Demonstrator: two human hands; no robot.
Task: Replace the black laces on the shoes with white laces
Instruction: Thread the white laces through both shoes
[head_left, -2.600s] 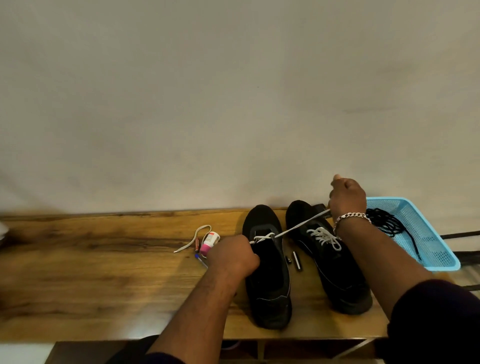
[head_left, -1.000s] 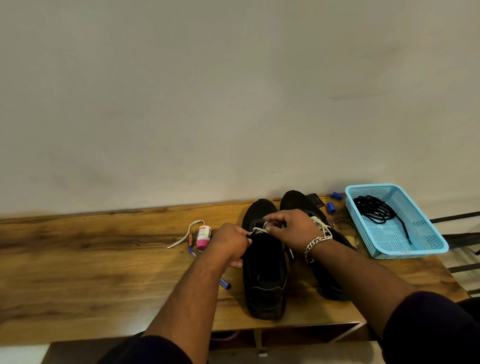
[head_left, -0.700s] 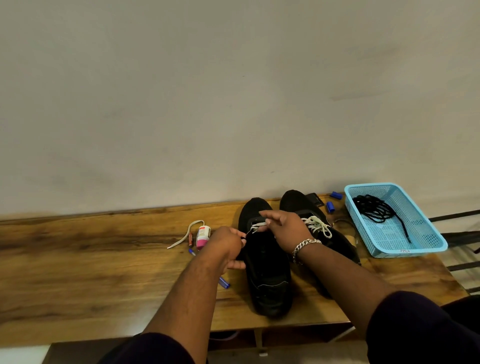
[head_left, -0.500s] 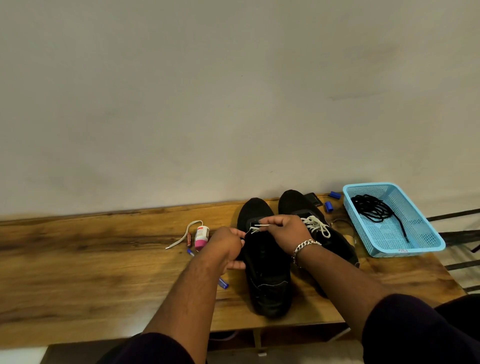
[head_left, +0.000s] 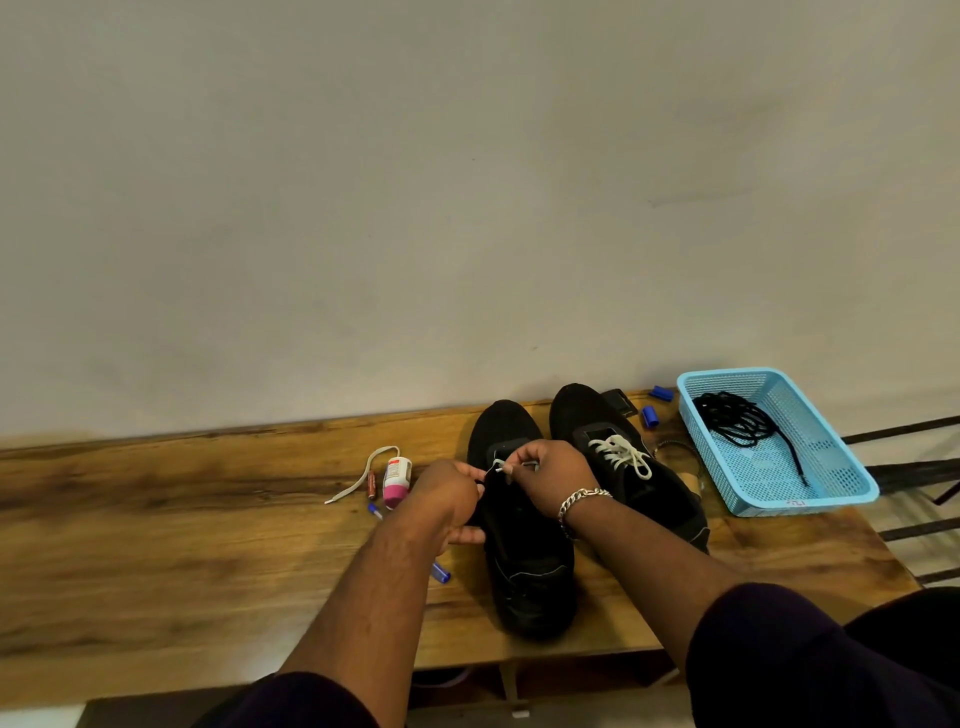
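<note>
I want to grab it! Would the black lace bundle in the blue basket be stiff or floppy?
Probably floppy: the black laces lie in loose loops, one end trailing across the blue basket. Likely light too, being thin cord. They would probably dangle and may tangle when lifted.

Counts of things on the wooden surface (head_left: 156, 545)

Two black shoes (head_left: 524, 561) (head_left: 623, 467) stand side by side near the far edge; the right one carries one threaded white lace (head_left: 621, 454), and a second white lace (head_left: 497, 466) shows at the left shoe. One loose pale lace (head_left: 358, 475) lies left of the shoes. One blue basket (head_left: 831, 499) sits at the right end, holding one tangle of black laces (head_left: 737, 418); how many strands it has cannot be told. There is one small white-and-pink bottle (head_left: 396, 480), four small blue caps (head_left: 661, 393) (head_left: 649, 417) (head_left: 440, 572) (head_left: 374, 511), one small reddish-brown stick (head_left: 371, 483), one flat black item (head_left: 618, 402). Two hands (head_left: 447, 499) (head_left: 556, 475), one bracelet (head_left: 579, 501).
</note>
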